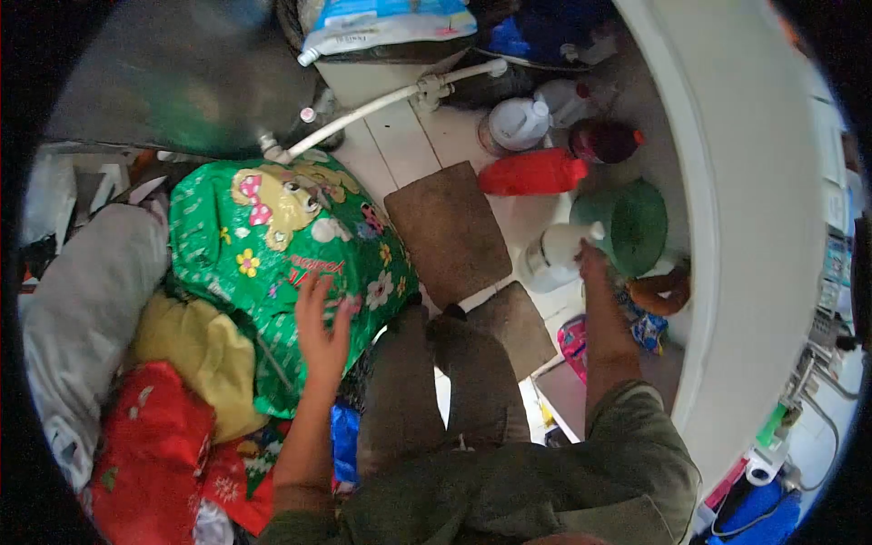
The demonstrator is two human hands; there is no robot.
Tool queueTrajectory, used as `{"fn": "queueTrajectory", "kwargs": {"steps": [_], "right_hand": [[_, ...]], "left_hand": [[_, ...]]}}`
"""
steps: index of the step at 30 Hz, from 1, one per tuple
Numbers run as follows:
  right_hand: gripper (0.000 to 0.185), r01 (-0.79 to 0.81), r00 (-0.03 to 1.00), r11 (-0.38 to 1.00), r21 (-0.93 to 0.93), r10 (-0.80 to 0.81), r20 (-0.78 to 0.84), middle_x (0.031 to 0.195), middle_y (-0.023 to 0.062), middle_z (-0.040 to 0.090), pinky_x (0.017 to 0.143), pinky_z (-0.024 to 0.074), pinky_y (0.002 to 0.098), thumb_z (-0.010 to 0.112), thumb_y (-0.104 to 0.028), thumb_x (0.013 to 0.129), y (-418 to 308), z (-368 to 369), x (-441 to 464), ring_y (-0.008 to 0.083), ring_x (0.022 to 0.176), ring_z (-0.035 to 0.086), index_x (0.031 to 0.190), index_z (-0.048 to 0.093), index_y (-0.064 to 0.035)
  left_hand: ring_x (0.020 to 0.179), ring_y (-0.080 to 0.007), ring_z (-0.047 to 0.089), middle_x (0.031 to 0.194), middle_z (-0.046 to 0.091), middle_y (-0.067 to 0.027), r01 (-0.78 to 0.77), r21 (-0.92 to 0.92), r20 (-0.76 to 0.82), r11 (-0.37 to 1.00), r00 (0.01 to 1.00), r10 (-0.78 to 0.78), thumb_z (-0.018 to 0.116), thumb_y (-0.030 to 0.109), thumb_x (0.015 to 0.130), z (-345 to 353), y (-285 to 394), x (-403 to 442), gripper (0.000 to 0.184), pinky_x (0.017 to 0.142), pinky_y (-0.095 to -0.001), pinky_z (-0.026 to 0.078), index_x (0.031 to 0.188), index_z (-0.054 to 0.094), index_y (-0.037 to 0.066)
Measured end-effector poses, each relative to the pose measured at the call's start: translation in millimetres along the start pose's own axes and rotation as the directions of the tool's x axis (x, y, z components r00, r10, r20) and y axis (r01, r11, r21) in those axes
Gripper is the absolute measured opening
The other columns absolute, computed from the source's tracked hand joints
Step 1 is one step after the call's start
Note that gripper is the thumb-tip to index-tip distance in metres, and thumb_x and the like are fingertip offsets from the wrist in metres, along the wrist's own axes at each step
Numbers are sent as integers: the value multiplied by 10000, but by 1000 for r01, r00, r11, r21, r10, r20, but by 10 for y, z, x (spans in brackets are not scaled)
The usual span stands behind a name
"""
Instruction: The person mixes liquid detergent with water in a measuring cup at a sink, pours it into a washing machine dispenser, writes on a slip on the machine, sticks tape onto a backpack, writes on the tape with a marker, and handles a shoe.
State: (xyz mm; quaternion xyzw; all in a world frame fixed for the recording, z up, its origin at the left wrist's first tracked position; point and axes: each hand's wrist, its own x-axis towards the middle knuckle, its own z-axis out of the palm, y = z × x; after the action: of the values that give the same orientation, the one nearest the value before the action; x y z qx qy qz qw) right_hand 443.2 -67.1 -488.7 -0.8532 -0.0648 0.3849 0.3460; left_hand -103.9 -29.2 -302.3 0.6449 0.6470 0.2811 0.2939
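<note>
My left hand [322, 329] is held over the side of a large green bag [300, 222] printed with a bear and flowers, its fingers spread and holding nothing. On the right, my right hand [592, 260] is closed at the handle of a white jug [556, 256]. The jug is beside a green basin [636, 227]. Just beyond it lies a red bottle [529, 173]. Farther back are another white jug [516, 125] and a dark red bottle [603, 142].
Brown mats [450, 234] lie on the tiled floor between my legs and the pipe [363, 111]. Red, yellow and grey cloth items [150, 454] are piled at the left. A white wall edge [704, 227] rises at the right.
</note>
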Motion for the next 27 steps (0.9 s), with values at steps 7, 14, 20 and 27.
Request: {"fn": "queueTrajectory", "kwargs": {"steps": [7,14,20,27], "right_hand": [[170,212,954,922,-326,-268,-137,814,85,567,670,427,352,584,-184,802,-319,343,1816,185,761,536,908,572,-52],[214,166,901,553,-816,-422,-103,926,101,579,798,424,352,535,-180,814,-90,530,2660,196,903,541,993,567,-67],[253,341,887,477,-810,-449,110,976,121,600,854,432,353,534,-180,811,694,807,1174,218,953,559,1023,573,-47],[153,449,643,887,-106,-239,727,847,30,612,751,444,249,624,-133,819,-1521,725,-4025,112,818,557,934,618,-32]], "left_hand": [[1127,-334,479,1221,490,-195,43,108,4,993,999,-44,569,17,776,407,-844,-310,312,959,-400,359,1085,537,-4],[1138,-329,473,1248,470,-194,69,2,23,998,997,-69,563,-18,762,842,-758,-153,347,943,-391,384,1107,525,-10],[1129,-340,458,1237,469,-183,-51,-125,-67,991,997,43,685,99,693,623,494,296,602,966,-410,342,1245,450,44],[908,-285,561,997,603,-143,-150,-161,-353,976,932,85,666,97,718,-961,2204,704,619,820,-369,427,1286,424,51]]}}
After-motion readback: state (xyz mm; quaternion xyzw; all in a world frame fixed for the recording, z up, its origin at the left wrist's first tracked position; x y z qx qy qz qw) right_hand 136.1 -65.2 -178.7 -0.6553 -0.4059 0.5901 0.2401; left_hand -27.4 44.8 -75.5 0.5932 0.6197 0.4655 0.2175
